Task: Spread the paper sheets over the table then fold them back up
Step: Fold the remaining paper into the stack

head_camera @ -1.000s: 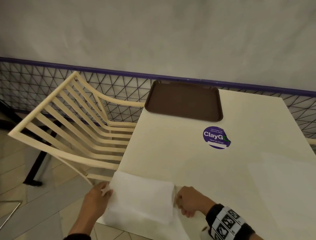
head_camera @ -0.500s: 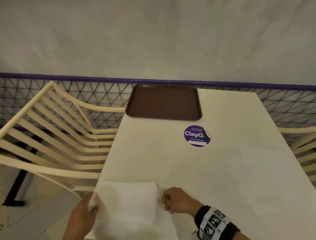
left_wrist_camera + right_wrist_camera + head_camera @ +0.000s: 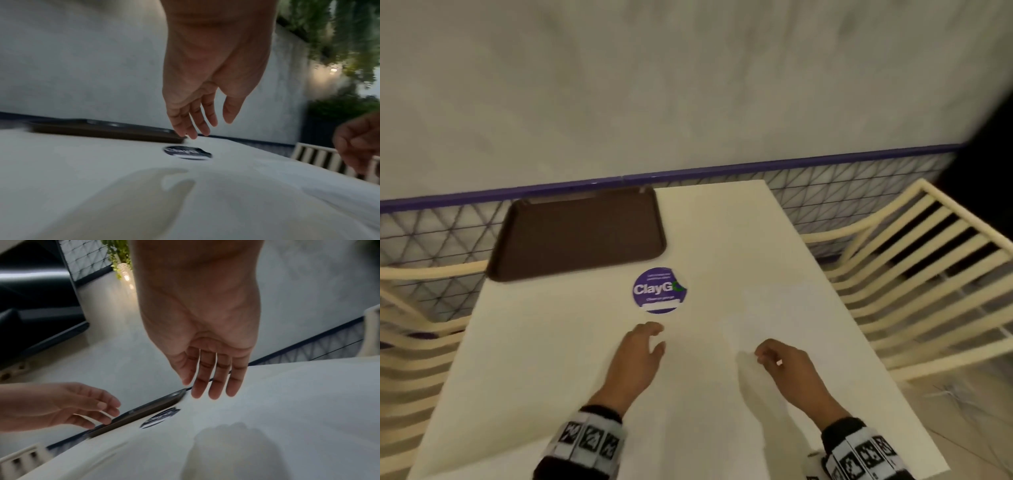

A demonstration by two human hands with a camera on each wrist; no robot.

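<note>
Fingers [image 3: 765, 353] just above paper sheet [image 3: 784, 318]

food-court or café seating: brown serving tray [image 3: 578, 236], table [image 3: 551, 342] bearing "clean as you go" sticker [image 3: 658, 290], slatted chairs [image 3: 914, 274].

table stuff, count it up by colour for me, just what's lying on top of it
brown: 1, the tray
purple: 1, the round sticker
white: 1, the paper sheet lying flat, faint against the table, so there may be more I cannot make out
total: 3
</note>
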